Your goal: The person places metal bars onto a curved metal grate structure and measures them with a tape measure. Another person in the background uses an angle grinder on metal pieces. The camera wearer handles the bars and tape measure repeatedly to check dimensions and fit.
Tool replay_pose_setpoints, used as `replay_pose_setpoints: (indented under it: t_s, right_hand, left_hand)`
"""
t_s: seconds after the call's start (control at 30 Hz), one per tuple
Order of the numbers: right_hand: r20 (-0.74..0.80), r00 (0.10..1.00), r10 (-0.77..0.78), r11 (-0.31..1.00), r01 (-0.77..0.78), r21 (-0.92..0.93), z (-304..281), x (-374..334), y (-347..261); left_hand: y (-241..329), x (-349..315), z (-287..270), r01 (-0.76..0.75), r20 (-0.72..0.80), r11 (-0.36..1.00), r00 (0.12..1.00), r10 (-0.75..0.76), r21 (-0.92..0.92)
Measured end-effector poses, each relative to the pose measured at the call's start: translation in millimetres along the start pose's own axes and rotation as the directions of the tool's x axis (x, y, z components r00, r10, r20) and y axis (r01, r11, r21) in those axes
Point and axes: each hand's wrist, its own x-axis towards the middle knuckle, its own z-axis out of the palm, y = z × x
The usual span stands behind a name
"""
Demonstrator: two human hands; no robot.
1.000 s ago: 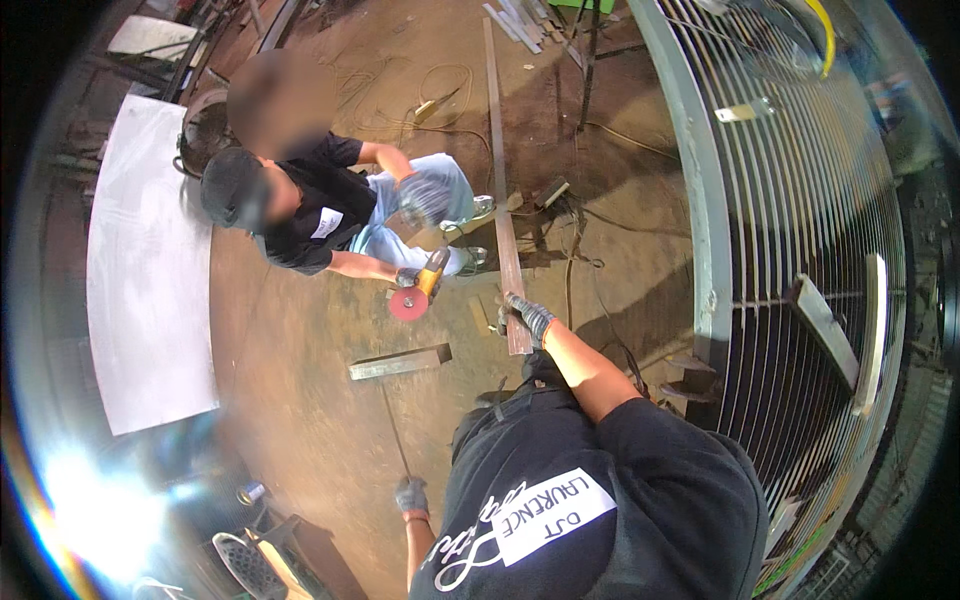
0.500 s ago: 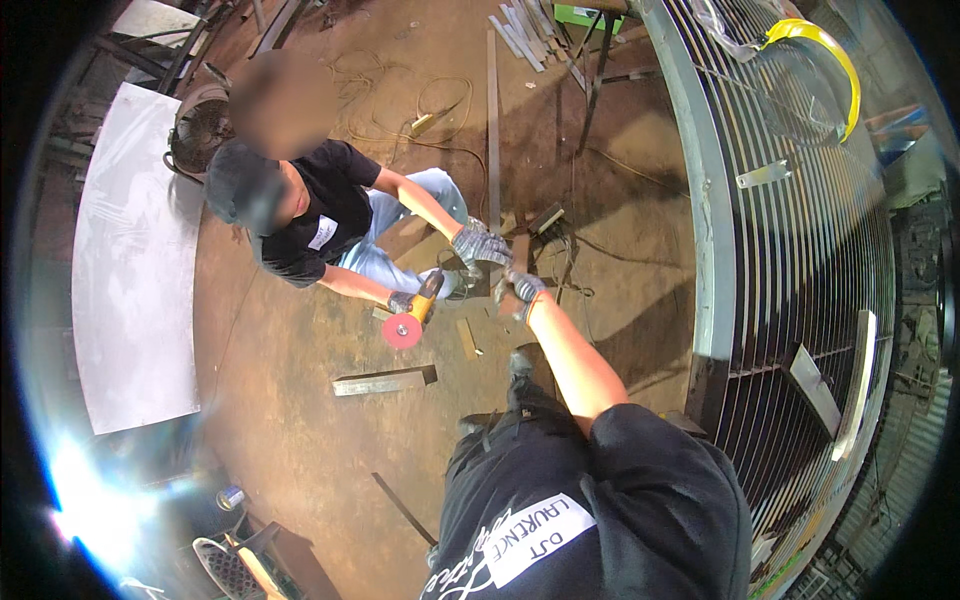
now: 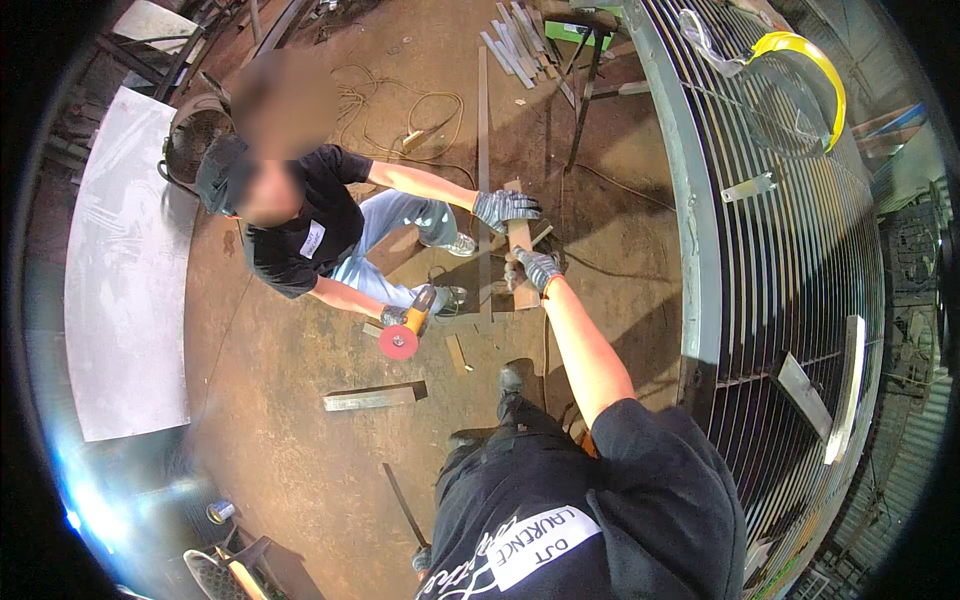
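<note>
My right hand (image 3: 537, 270), in a grey knit glove, is closed round the near part of a brownish flat bar (image 3: 519, 238). A co-worker's gloved hand (image 3: 507, 208) grips the same bar near its far end. Low in the picture, beside my dark shirt, my gloved left hand (image 3: 422, 560) shows only in part. It is closed on the near end of a thin dark metal strip (image 3: 402, 502), which points away from me. The co-worker's other hand holds a yellow angle grinder (image 3: 420, 308) with a red disc (image 3: 398, 342).
A short metal block (image 3: 368, 399) lies on the floor ahead. To the right stands a large barred metal frame (image 3: 765, 300) bearing a yellow-rimmed face shield (image 3: 835, 85). A pale sheet (image 3: 130, 270) is at left. Cables (image 3: 440, 125) and metal offcuts (image 3: 515, 45) lie farther off.
My right hand has moved slightly away from me and right. The flat bar has swung into clear view between both people's hands. My left hand and strip have shifted a little.
</note>
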Motion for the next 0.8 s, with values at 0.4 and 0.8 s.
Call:
replay_pose_setpoints:
  t_s: [0.4, 0.8]
  right_hand:
    - [0.553, 0.833, -0.018, 0.886, -0.243, 0.395, 41, 109, 33]
    - [0.261, 0.965, 0.039, 0.978, -0.09, 0.186, 57, -32, 71]
  left_hand:
    - [0, 29, -34, -0.101, -0.041, 0.995, 0.994, 0.1, -0.019]
    - [-21, 83, -2, -0.185, 0.076, 0.982, 0.979, 0.188, -0.037]
